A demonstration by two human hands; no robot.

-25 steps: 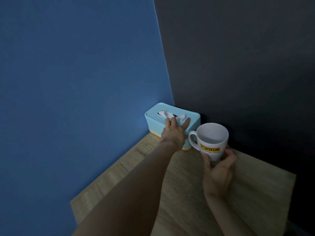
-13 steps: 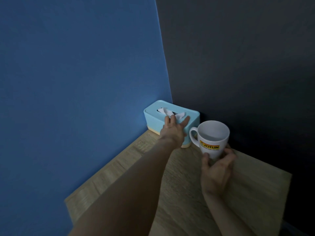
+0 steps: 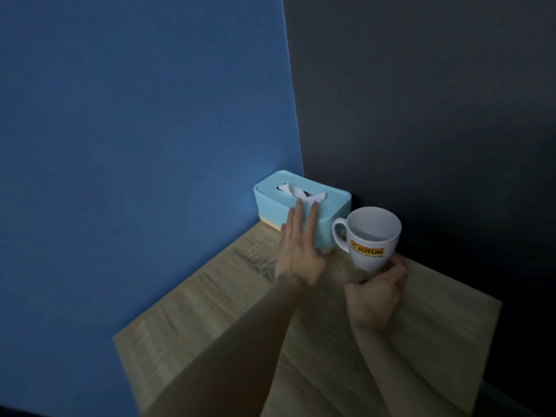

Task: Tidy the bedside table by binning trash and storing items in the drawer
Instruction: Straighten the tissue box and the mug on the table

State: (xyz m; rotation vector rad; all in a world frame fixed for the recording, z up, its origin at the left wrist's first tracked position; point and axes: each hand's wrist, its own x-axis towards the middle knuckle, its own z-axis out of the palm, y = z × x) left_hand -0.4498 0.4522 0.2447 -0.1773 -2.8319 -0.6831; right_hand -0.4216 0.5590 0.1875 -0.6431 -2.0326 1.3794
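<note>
Oak-grain bedside table (image 3: 210, 320) in blue-and-charcoal wall corner. Tissue box (image 3: 331, 206) at its back; left hand (image 3: 299, 254) flat, released, against box; right hand (image 3: 376, 299) grasping white mug (image 3: 373, 239) beside box.

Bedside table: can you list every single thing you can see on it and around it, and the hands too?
Tissue box: one, light blue with a pale base, in the back corner of the table.
Tissue: one, white, poking out of the box's top slot.
Mug: one, white with a yellow and red logo, right of the box, held.
Table: one, light wood.
Walls: two, blue on the left, dark grey on the right.
Left hand: open, fingers flat against the box's front.
Right hand: holds the mug from below.
</note>
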